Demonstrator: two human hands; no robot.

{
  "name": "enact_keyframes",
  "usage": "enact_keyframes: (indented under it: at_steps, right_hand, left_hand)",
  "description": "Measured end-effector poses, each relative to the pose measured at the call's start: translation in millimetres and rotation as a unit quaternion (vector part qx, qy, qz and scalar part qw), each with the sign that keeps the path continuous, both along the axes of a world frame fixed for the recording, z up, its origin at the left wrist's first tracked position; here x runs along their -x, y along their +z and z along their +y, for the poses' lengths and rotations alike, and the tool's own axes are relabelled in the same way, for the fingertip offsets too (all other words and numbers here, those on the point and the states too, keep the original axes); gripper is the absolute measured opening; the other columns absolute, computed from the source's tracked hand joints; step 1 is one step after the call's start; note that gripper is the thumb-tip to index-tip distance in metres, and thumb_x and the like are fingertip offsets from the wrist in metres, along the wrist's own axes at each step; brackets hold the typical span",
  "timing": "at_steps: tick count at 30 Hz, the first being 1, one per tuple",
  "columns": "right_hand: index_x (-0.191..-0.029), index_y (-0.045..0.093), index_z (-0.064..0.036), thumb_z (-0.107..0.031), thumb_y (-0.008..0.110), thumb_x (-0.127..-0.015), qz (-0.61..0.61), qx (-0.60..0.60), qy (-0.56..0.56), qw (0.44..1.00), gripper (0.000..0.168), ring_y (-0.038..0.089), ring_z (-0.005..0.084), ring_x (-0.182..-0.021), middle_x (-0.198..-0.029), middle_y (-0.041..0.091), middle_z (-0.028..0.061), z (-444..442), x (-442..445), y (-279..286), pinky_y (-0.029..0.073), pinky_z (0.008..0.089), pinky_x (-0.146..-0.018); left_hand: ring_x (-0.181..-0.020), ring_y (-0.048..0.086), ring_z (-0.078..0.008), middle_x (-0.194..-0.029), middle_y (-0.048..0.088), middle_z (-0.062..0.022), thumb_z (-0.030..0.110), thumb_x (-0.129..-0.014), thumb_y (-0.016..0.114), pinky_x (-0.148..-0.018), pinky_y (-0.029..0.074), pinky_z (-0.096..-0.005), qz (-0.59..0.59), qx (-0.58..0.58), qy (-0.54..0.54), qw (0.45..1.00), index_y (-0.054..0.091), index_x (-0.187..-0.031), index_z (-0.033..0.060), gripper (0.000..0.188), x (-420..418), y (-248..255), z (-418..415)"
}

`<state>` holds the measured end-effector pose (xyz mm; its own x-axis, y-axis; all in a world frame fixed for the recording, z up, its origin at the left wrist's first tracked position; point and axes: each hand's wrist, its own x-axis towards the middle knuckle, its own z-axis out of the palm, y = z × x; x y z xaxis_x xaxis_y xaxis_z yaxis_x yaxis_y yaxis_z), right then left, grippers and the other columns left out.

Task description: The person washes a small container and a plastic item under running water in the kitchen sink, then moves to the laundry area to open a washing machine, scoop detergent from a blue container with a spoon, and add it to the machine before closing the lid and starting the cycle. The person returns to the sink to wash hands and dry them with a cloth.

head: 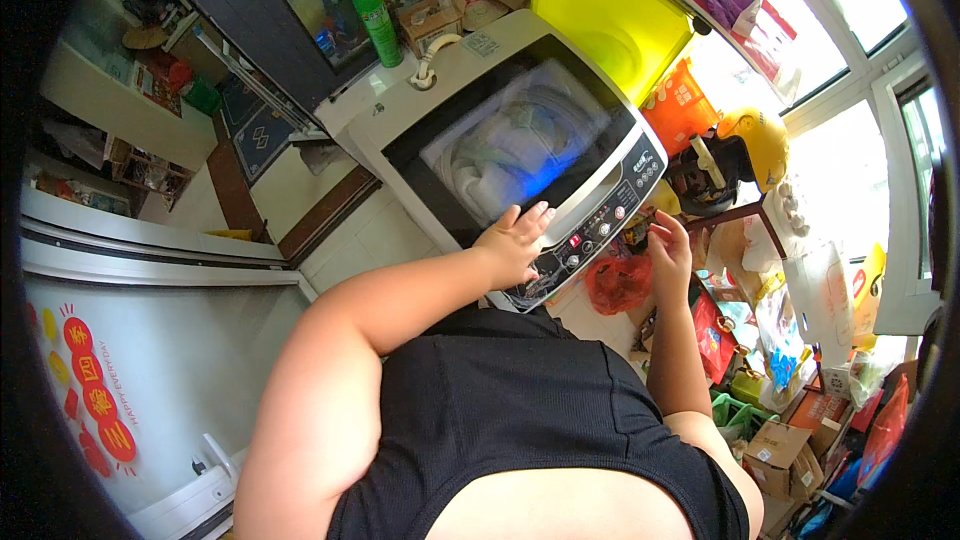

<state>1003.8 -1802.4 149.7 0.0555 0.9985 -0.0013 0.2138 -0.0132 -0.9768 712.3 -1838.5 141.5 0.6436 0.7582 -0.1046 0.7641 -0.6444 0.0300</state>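
Note:
A top-loading washing machine (367,131) stands before me, its dark glass lid (420,165) lowered. Through the glass I make out pale laundry (487,180) in the drum, partly under a bluish reflection. My left hand (517,244) lies spread over the lid's front edge and the left end of the control panel (619,195), holding nothing. Small red lights glow on that panel, beside round buttons. My right hand (670,259) is raised off the panel's right side, fingers loosely bent and nothing visible in it. Below it sits a red plastic bag (619,283).
A green spray can (377,22) and a white hose (429,64) are at the machine's back. Beside it stand a yellow-green panel (600,22), an orange bucket (679,109) and a yellow helmet (754,142). Cardboard boxes (780,450) crowd the right; a sliding glass door (187,360) is left.

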Motion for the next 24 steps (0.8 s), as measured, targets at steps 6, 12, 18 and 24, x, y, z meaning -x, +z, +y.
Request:
enact_keyframes:
  at_steps: [6, 12, 18, 24]
  right_hand:
    - [-0.119, 0.053, -0.005, -0.001, 0.057, -0.084, -0.033, 0.019, 0.003, 0.999, 0.036, 0.054, 0.0130, -0.093, -0.103, 0.056, 0.0075, -1, 12, 6, 0.046, 0.0253, -0.076]
    - [-0.117, 0.054, -0.005, -0.004, 0.059, -0.082, -0.084, 0.033, 0.048, 0.995, 0.036, 0.053, 0.0193, -0.100, -0.111, 0.052, 0.0096, 5, 18, -4, 0.047, 0.0306, -0.084]
    - [-0.115, 0.056, -0.007, -0.007, 0.062, -0.080, -0.136, 0.044, 0.068, 0.987, 0.035, 0.053, 0.0223, -0.102, -0.115, 0.049, 0.0115, 3, 17, -29, 0.047, 0.0315, -0.085]
    - [-0.116, 0.056, -0.007, -0.008, 0.062, -0.077, -0.229, 0.070, 0.074, 0.968, 0.039, 0.054, 0.0257, -0.097, -0.110, 0.051, 0.0150, -3, 19, -35, 0.046, 0.0340, -0.086]
  left_hand:
    - [-0.137, 0.021, -0.0311, -0.145, 0.028, -0.0195, 0.044, -0.082, 0.058, -0.104, 0.019, -0.0472, -0.132, 0.003, 0.140, 0.981, 0.053, -0.125, 0.0102, 0.055, 45, 22, -25]
    - [-0.133, 0.026, -0.0354, -0.144, 0.030, -0.0201, 0.039, -0.086, 0.056, -0.102, 0.022, -0.0501, -0.152, 0.014, 0.281, 0.947, 0.051, -0.125, 0.0091, 0.049, 105, 33, -80]
    - [-0.134, 0.025, -0.0354, -0.144, 0.031, -0.0180, 0.039, -0.091, 0.048, -0.105, 0.019, -0.0496, -0.144, 0.024, 0.382, 0.913, 0.049, -0.127, 0.0102, 0.046, 141, 23, -124]
    - [-0.133, 0.027, -0.0366, -0.142, 0.033, -0.0190, 0.039, -0.091, 0.049, -0.104, 0.019, -0.0517, -0.149, 0.012, 0.422, 0.894, 0.049, -0.127, 0.0107, 0.046, 157, 20, -143]
